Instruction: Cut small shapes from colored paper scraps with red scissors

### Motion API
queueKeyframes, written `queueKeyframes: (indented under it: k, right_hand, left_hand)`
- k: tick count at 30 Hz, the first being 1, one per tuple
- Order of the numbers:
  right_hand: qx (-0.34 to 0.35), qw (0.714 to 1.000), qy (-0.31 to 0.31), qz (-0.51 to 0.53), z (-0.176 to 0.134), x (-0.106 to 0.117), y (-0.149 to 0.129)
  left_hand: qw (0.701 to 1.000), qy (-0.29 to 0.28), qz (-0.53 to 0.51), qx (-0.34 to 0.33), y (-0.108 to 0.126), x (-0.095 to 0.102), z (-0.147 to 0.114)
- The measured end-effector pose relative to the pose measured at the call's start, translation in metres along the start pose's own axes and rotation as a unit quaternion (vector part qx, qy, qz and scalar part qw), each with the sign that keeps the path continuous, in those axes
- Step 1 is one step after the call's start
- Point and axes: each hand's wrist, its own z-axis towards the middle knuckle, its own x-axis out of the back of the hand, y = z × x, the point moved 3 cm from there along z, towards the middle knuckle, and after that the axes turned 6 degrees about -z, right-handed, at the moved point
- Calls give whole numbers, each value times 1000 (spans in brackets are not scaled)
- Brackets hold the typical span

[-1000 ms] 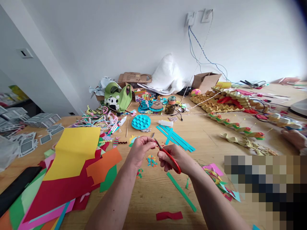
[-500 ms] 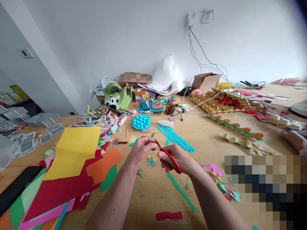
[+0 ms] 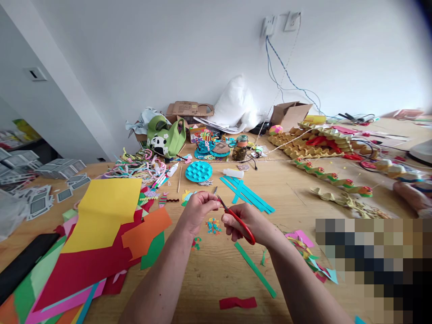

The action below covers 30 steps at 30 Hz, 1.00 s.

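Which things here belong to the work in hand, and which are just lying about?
Likely in the work:
scissors, in the right hand
left hand, pinched near the blade tips; any piece there is too small to tell
paper bits
green strip
red strip

Seemingly just lying about:
panda bag
blue disc
jar
cards

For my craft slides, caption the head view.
Right hand holding red-handled scissors, tips close to the left hand, colourful bits on the wooden table.
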Motion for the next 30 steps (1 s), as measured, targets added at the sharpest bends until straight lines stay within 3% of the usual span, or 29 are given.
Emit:
queueKeyframes:
  k: [30]
  right_hand:
    - [-13,1000,2,0,-2,0,-2]
  left_hand:
    - [1000,-9,2,-2,-3,2,2]
